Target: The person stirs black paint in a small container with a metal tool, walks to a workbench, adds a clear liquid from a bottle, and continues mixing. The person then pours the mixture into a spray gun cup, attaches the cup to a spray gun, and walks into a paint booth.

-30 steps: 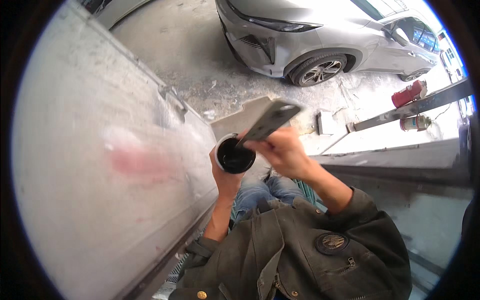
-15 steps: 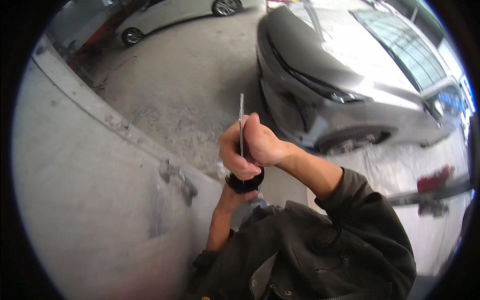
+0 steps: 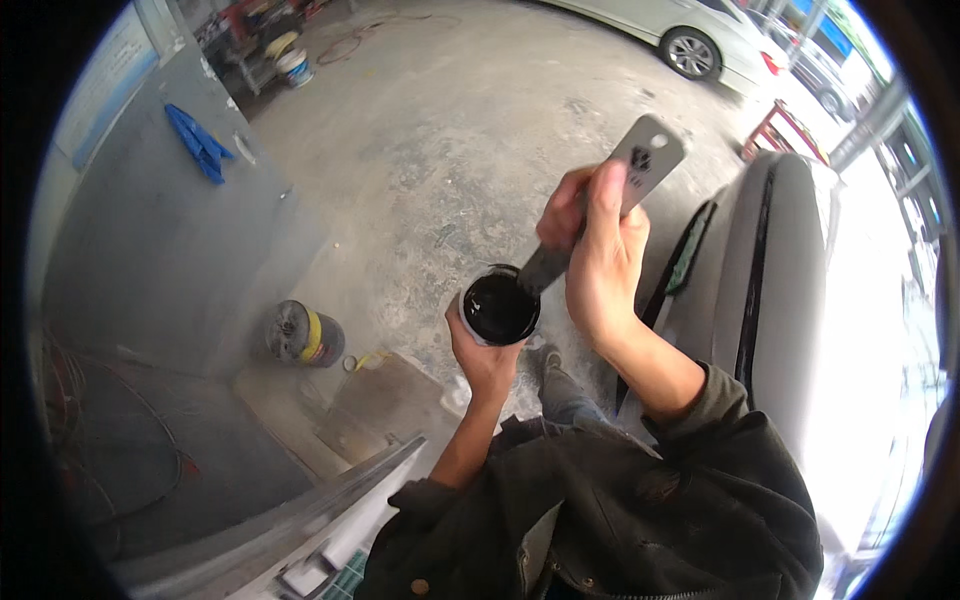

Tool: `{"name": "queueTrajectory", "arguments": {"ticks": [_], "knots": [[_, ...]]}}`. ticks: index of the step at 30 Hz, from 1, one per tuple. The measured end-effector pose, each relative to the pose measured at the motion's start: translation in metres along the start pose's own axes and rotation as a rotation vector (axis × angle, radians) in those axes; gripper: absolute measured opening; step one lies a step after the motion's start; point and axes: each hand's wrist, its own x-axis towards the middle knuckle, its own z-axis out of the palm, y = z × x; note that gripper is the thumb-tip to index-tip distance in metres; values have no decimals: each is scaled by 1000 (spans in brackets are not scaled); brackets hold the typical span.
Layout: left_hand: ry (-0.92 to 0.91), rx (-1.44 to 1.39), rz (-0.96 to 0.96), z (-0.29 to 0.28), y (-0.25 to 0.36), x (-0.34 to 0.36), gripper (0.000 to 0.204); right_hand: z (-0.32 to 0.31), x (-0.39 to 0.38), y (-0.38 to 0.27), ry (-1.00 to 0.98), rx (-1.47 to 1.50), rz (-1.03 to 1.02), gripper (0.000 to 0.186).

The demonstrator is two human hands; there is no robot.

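My left hand [image 3: 482, 358] is wrapped round a small cup [image 3: 466, 318] from below and the side, in front of my body. Glossy black liquid, like paint, coats the inside of the cup [image 3: 503, 310]. In my right hand [image 3: 606, 270] is a flat grey stirring stick [image 3: 652, 165], gripped with the thumb along its face. It slants down to the left. Its upper end has a hole and dark marks; its lower end is at the cup's right rim, and I cannot tell how far it dips inside.
A silver-grey car [image 3: 790, 270] stands close on my right, a white car [image 3: 650, 25] farther off. On the left are a grey panel [image 3: 200, 230] with a blue cloth [image 3: 200, 145], and a dark drum with a yellow band [image 3: 318, 340]. A red stand [image 3: 785, 130] is at far right.
My view has swung round, bringing the drum and doorway area into sight. The stick, earlier upright and edge-on above the cup, now tilts right with its flat face showing. Both hands keep their holds.
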Motion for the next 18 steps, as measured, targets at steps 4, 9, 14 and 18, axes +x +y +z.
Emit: {"name": "queueTrajectory", "arguments": {"ticks": [4,9,14,18], "knots": [[115,218,95,80,-25,100,89,-5,125,49,-123,80,86,51],[-175,171,-163,99,-39,252,83,-19,268,118,-914,448,272,59],[-468,59,-302,93,-106,403,79,24,429,190,-1358,355,363,94],[-160,67,-231,99,-151,549,74,46,548,276,-966,146,360,92]]}}
